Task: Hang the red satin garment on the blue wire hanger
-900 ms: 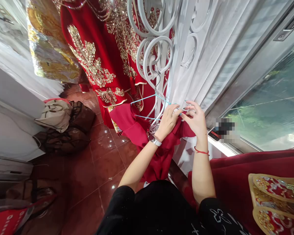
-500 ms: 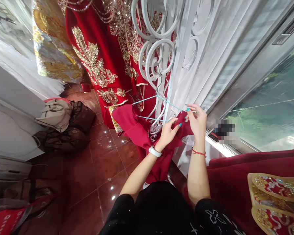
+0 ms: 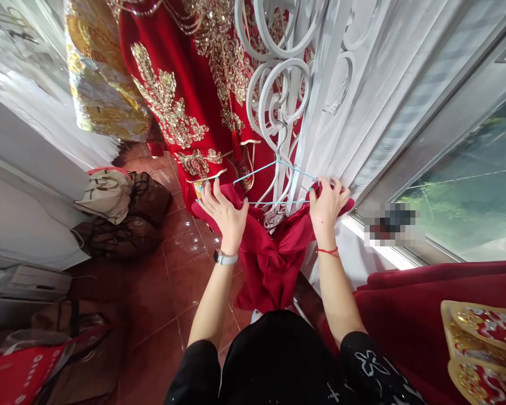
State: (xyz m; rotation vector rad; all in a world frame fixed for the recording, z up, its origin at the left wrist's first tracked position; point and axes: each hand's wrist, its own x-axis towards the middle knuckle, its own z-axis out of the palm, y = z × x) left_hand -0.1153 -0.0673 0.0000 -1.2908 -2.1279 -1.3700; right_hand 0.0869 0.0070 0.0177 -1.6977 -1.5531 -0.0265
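Note:
A dark red dress (image 3: 274, 270) hangs on a thin light-blue wire hanger (image 3: 259, 170), its twisted front facing me. The hanger's metal hook (image 3: 283, 135) rises against white scrollwork. On the dress's left shoulder part, my left hand (image 3: 225, 216) grips the cloth, thumb near the hanger's lower corner and fingers spread over the fabric. My right hand (image 3: 326, 208) is closed around the right shoulder part, fingers curled over the cloth at the hanger's other end. The cloth under both palms is hidden.
White scroll ironwork (image 3: 278, 84) stands ahead, beside red garments with gold embroidery (image 3: 168, 107). Bags (image 3: 109, 194) lie on the tiled floor (image 3: 181, 281) at left. A window (image 3: 468, 185) is on the right, above red cloth (image 3: 405, 304) with gold-trimmed pieces (image 3: 484, 326).
My left hand has moved from the right shoulder part across to the left one. My right hand has turned over the right shoulder part, and the dress now spreads more evenly on the hanger.

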